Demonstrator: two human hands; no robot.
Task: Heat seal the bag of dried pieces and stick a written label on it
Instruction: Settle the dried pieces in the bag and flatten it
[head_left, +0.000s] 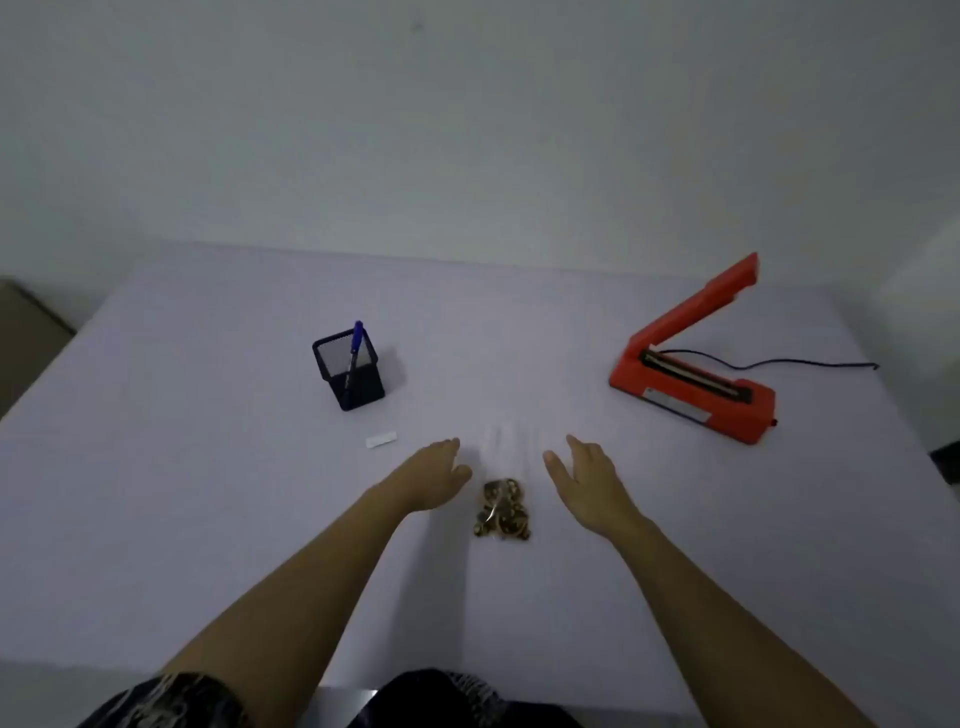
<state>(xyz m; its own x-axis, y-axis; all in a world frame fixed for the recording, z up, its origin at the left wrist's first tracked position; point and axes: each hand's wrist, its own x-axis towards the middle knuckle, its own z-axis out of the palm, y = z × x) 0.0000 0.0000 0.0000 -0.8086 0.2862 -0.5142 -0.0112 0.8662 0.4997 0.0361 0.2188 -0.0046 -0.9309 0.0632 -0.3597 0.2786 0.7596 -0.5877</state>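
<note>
Pale lilac cloth covers the one table (208, 493) before a plain grey-white wall (467, 130), where our two bare hands lie apart with fingers loose and nothing in either. Between the left hand (434, 470) and the right hand (587, 475) lies one clear plastic bag (501, 512), its crinkled lower end lumpy with brown dried pieces and its empty top reaching past our fingertips. We cannot tell whether either hand touches the film. Just beyond the left hand lies one small white paper label (381, 439), a flat strip. Farther out stands one square black wire-mesh pot (363, 384) with one blue pen (356, 338) upright in it. Well beyond the right hand sits one red-orange heat sealer (696, 395), its arm raised, trailing one thin black cord (810, 362).
</note>
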